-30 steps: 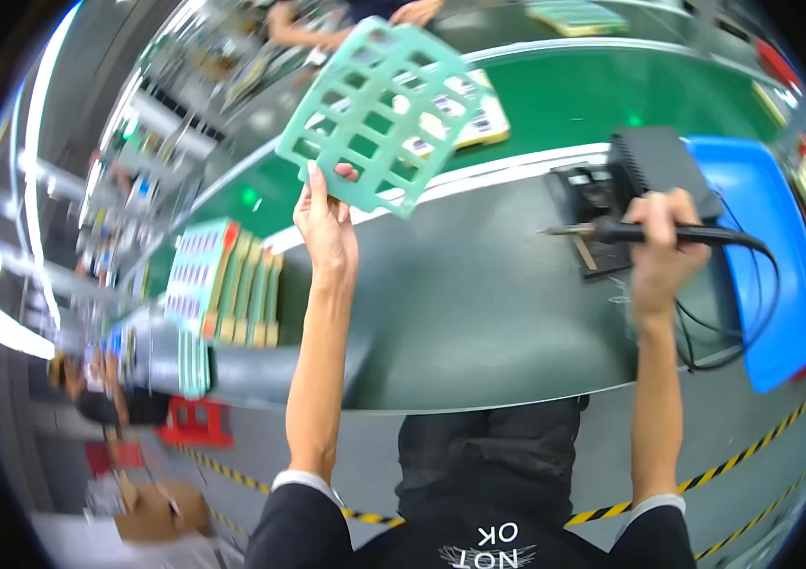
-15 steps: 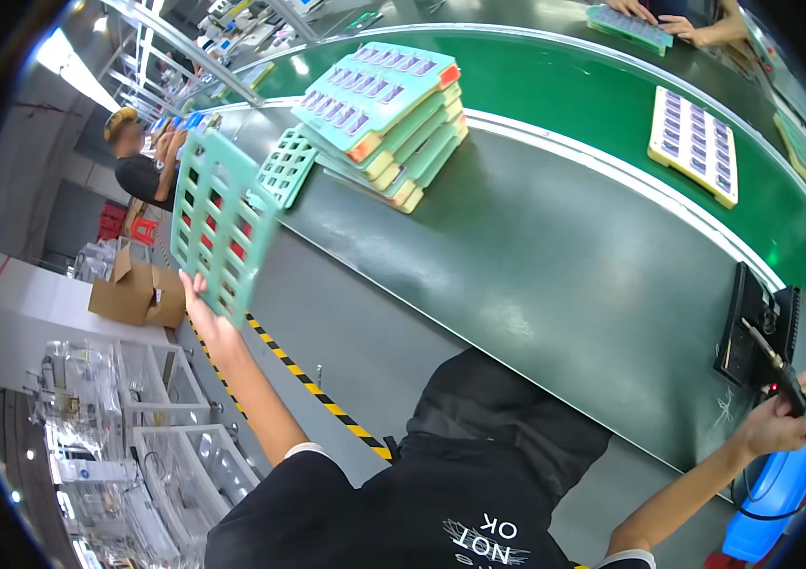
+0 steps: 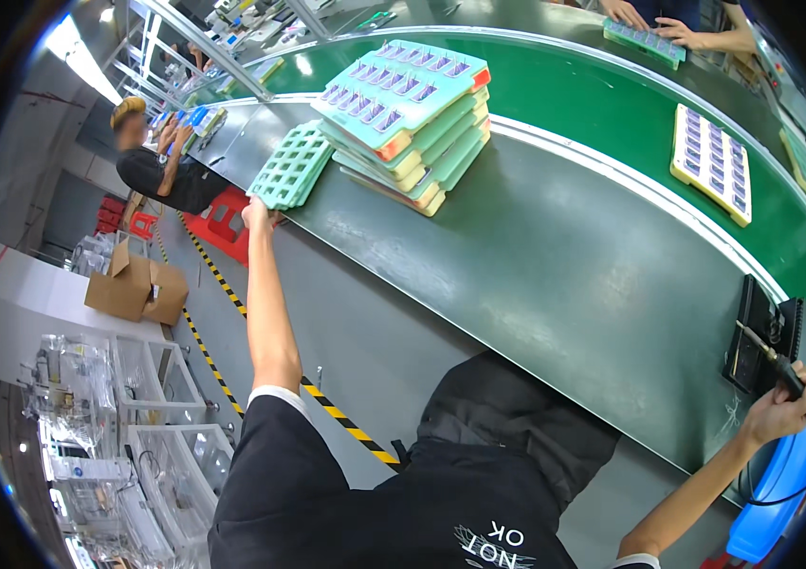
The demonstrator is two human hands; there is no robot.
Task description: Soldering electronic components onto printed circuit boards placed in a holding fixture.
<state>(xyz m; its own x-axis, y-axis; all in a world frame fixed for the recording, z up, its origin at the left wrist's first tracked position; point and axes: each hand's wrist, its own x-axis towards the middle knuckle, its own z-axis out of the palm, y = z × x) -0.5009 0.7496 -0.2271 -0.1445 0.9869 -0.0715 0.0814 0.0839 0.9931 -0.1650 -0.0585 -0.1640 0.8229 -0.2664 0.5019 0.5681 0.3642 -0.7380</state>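
Note:
My left hand (image 3: 257, 212) reaches far out to the left and grips the near edge of an empty green grid tray (image 3: 293, 164) that lies flat on the dark table beside a stack of trays (image 3: 410, 115). The stack is made of green and yellow trays, and the top one carries rows of small parts. My right hand (image 3: 782, 406) is at the far right, closed around the handle of a black pen-shaped tool (image 3: 771, 358) with a cable. The tool's tip rests at a black stand (image 3: 757, 334).
A green conveyor belt (image 3: 602, 104) runs along the far side, carrying a yellow tray of parts (image 3: 712, 161). Another person's hands (image 3: 654, 21) work a tray at the top. A seated person (image 3: 152, 161) is at the left. A blue bin (image 3: 782, 493) sits lower right. Cardboard box (image 3: 133, 284) on the floor.
My left hand swung the green grid tray from up over the table, out to the left, and down onto the table beside the stack. My right hand kept hold of the tool.

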